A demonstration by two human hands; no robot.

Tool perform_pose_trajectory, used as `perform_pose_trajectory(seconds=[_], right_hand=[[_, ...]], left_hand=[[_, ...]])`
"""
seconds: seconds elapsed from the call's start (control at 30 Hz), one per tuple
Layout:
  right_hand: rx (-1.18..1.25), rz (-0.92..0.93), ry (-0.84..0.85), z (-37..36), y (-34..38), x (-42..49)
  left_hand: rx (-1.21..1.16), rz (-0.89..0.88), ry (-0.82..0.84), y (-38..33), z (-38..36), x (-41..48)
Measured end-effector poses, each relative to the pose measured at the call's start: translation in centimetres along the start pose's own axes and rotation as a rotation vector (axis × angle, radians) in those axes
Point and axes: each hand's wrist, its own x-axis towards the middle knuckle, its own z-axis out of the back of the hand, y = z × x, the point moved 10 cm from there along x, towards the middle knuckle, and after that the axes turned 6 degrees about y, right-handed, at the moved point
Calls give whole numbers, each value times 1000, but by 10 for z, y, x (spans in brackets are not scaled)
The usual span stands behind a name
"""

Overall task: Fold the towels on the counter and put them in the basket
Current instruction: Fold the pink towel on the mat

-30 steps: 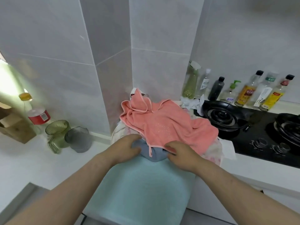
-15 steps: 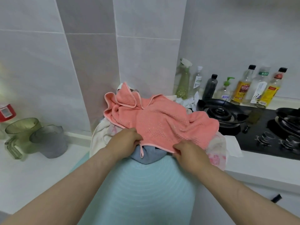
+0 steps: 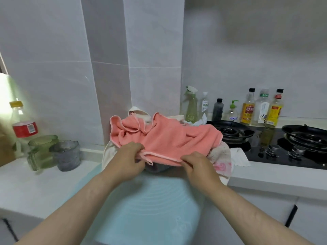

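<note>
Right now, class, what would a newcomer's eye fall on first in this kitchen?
The salmon-pink towel, heaped on a towel pile at mid-counter, its near hem pinched by the left hand and right hand. Next, the light blue cloth spread flat in front, and the bottles lined behind the black gas stove at right.

Towel (image 3: 168,138) in left hand (image 3: 130,159), right hand (image 3: 198,165)

1. A pile of towels (image 3: 221,156) sits on the counter (image 3: 274,175), against the wall corner.
2. The left hand (image 3: 127,161) and right hand (image 3: 198,167) grip the near edge of the top towel (image 3: 168,138).
3. A flat towel (image 3: 150,206) lies before the pile.
4. Two cups (image 3: 66,155) stand left; the stove (image 3: 265,144) lies right, with bottles (image 3: 247,110) behind it.
</note>
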Motion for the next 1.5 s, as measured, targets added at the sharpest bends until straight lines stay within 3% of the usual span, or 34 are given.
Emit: perform_pose_trajectory(seconds=[0.1,0.3,0.57,0.73,1.03,1.23,1.4,1.5], right_hand=[[-37,91,-19,1,26,-32],[11,-23,159,-3,60,-102],[48,-52,264,-8,94,-148],[76,-111,338,-6,82,-144],[33,-354,74,33,-29,-69],[19,-538,-116,46,-95,-21],[107,-570,-140,36,-111,-12],[147,-545,-114,35,-101,-14]], left_hand=[[136,55,28,-2,4,-43],[339,134,182,-22,9,-133],[186,89,350,-51,11,-186],[72,103,254,-44,30,-162],[177,24,64,29,23,-72],[398,-183,315,69,-24,-31],[609,-174,180,66,2,-24],[417,-3,75,71,28,-25]])
